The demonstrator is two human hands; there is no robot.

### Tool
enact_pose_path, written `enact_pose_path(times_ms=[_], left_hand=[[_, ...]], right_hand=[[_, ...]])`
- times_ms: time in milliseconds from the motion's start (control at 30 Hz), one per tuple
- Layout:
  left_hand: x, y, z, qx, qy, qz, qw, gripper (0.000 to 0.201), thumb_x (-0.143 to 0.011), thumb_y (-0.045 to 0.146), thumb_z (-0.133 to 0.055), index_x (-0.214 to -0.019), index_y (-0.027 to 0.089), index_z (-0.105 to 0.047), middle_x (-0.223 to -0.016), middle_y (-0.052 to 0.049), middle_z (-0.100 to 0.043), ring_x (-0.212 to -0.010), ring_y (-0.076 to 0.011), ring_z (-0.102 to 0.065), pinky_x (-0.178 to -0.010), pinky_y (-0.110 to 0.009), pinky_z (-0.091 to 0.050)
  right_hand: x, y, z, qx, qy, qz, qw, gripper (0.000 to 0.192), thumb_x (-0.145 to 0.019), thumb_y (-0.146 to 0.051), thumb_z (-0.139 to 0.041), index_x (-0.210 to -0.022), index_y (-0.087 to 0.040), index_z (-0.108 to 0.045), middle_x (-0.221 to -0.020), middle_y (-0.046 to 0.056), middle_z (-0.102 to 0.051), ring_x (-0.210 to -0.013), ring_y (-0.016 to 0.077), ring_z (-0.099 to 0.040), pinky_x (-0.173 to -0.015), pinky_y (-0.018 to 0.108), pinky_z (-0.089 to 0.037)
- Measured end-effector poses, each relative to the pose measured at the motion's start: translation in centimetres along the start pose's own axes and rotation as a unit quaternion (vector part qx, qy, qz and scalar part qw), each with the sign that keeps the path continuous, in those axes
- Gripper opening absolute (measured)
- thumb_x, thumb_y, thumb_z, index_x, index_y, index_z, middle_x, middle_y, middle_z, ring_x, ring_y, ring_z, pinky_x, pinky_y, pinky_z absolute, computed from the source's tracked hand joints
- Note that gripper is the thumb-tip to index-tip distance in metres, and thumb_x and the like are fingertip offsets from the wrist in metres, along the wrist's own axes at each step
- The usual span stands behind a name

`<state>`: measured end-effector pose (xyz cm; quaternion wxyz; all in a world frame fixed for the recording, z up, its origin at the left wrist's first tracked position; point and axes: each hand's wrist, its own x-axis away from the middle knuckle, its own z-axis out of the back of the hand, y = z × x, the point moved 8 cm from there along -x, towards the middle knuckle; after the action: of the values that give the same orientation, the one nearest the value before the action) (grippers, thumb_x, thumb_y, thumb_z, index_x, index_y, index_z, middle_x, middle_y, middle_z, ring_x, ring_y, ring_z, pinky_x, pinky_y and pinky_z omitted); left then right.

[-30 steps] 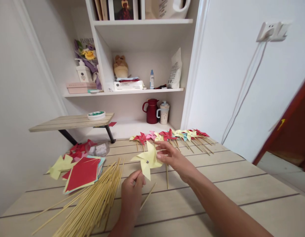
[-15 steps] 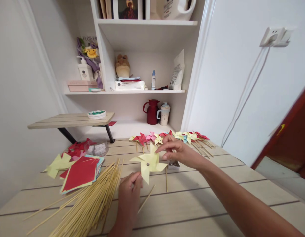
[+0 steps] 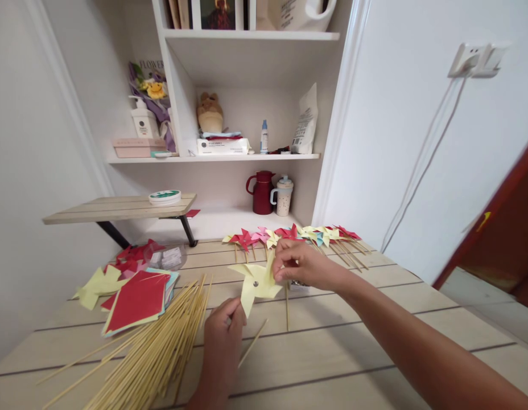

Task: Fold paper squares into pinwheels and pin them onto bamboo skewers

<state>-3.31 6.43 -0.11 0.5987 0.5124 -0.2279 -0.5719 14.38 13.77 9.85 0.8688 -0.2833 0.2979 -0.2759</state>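
A pale yellow paper pinwheel (image 3: 249,285) with a small metal pin at its middle is held up over the table. Below its lower blade, my left hand (image 3: 223,327) is closed, thumb and finger pinched at the pinwheel's underside; any stick there is hidden. My right hand (image 3: 300,263) has its fingers closed on the upper right blade, partly covering it. Behind that hand stands a small clear box (image 3: 298,286), partly hidden. One thin wooden stick (image 3: 287,310) lies under the pinwheel and another stick (image 3: 253,341) beside my left wrist.
A heap of thin sticks (image 3: 161,347) lies left of my left hand, beside stacked red paper squares (image 3: 138,302) and loose yellow pinwheel paper (image 3: 97,287). Finished pinwheels on sticks (image 3: 289,232) line the table's back. A small raised shelf (image 3: 119,208) stands at the left.
My right hand has moved in to the upper right blade, and its fingers have closed on it. The pinwheel has turned slightly clockwise. My left hand stays in place.
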Motion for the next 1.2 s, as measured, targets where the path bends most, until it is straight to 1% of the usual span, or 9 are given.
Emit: enact_pose_path(times_ms=[67, 167, 233, 367, 567, 767, 900, 1067, 1200], left_hand=[[0.0, 0.0, 0.0, 0.006, -0.001, 0.008, 1.0, 0.029, -0.084, 0.034, -0.045, -0.064, 0.021, -0.062, -0.058, 0.002, -0.048, -0.056, -0.0159, -0.043, -0.057, -0.027, -0.03], [0.0, -0.2, 0.0, 0.026, -0.004, 0.025, 0.999, 0.028, -0.083, 0.035, -0.046, -0.073, 0.021, -0.068, -0.059, 0.002, -0.048, -0.055, -0.0158, -0.041, -0.055, -0.027, -0.029], [-0.1, -0.4, 0.0, 0.037, -0.004, 0.036, 0.999, 0.027, -0.082, 0.036, -0.047, -0.071, 0.021, -0.067, -0.058, 0.002, -0.048, -0.054, -0.0154, -0.04, -0.054, -0.027, -0.029], [-0.2, -0.7, 0.2, 0.041, 0.003, 0.05, 0.998, 0.028, -0.082, 0.038, -0.048, -0.061, 0.021, -0.057, -0.055, 0.003, -0.043, -0.052, -0.0145, -0.037, -0.053, -0.027, -0.027], [0.0, -0.6, 0.4, 0.053, 0.009, 0.056, 0.997, 0.029, -0.083, 0.038, -0.049, -0.059, 0.022, -0.053, -0.051, 0.005, -0.036, -0.05, -0.0142, -0.033, -0.053, -0.027, -0.025], [0.3, -0.2, 0.6, 0.075, 0.037, 0.05, 0.995, 0.03, -0.082, 0.037, -0.051, -0.056, 0.022, -0.051, -0.052, 0.005, -0.037, -0.051, -0.014, -0.034, -0.054, -0.027, -0.026], [0.2, -0.4, 0.5, 0.071, 0.032, 0.05, 0.996, 0.03, -0.081, 0.037, -0.051, -0.055, 0.022, -0.05, -0.05, 0.006, -0.034, -0.05, -0.0138, -0.034, -0.053, -0.026, -0.026], [0.0, -0.5, 0.4, 0.061, 0.021, 0.062, 0.996, 0.028, -0.08, 0.039, -0.047, -0.06, 0.022, -0.057, -0.054, 0.005, -0.04, -0.049, -0.0132, -0.034, -0.051, -0.026, -0.026], [0.0, -0.4, 0.4, 0.066, 0.009, 0.081, 0.994, 0.029, -0.078, 0.04, -0.048, -0.074, 0.02, -0.069, -0.056, 0.004, -0.043, -0.052, -0.0145, -0.037, -0.051, -0.026, -0.027]], right_hand=[[-0.1, -0.5, -0.3, 0.042, -0.013, 0.002, 0.999, 0.006, -0.083, -0.023, -0.072, -0.079, -0.02, -0.075, -0.084, 0.002, -0.055, -0.078, 0.0154, -0.054, -0.067, 0.027, -0.042], [-0.4, -1.5, -0.9, 0.135, -0.03, 0.016, 0.99, 0.008, -0.085, -0.017, -0.067, -0.082, -0.019, -0.074, -0.086, 0.002, -0.055, -0.079, 0.0152, -0.053, -0.067, 0.026, -0.04], [-0.5, -2.4, -1.1, 0.19, -0.033, 0.031, 0.981, 0.008, -0.085, -0.015, -0.066, -0.083, -0.019, -0.073, -0.088, 0.002, -0.055, -0.078, 0.0142, -0.052, -0.067, 0.026, -0.038], [-0.6, -3.7, -1.2, 0.247, -0.02, 0.044, 0.968, 0.011, -0.082, -0.011, -0.063, -0.08, -0.019, -0.07, -0.088, 0.001, -0.056, -0.073, 0.0115, -0.05, -0.064, 0.025, -0.034], [-0.6, -4.5, -0.8, 0.282, 0.01, 0.032, 0.959, 0.012, -0.079, -0.011, -0.061, -0.08, -0.019, -0.07, -0.088, 0.001, -0.055, -0.069, 0.0104, -0.048, -0.061, 0.025, -0.029], [-0.8, -4.7, -1.2, 0.326, 0.001, 0.02, 0.945, 0.014, -0.081, -0.011, -0.059, -0.079, -0.018, -0.07, -0.089, 0.002, -0.057, -0.068, 0.0106, -0.048, -0.059, 0.026, -0.026], [-0.9, -4.8, -1.4, 0.334, -0.004, 0.032, 0.942, 0.014, -0.084, -0.012, -0.059, -0.082, -0.018, -0.071, -0.09, 0.003, -0.058, -0.068, 0.0109, -0.048, -0.058, 0.026, -0.025], [-1.0, -4.7, -1.7, 0.315, -0.009, 0.038, 0.948, 0.011, -0.086, -0.015, -0.062, -0.085, -0.018, -0.072, -0.091, 0.003, -0.059, -0.069, 0.0113, -0.049, -0.059, 0.025, -0.026], [-1.1, -4.5, -2.0, 0.311, -0.004, 0.033, 0.95, 0.01, -0.087, -0.016, -0.063, -0.085, -0.018, -0.074, -0.09, 0.004, -0.06, -0.067, 0.011, -0.049, -0.059, 0.025, -0.027]])
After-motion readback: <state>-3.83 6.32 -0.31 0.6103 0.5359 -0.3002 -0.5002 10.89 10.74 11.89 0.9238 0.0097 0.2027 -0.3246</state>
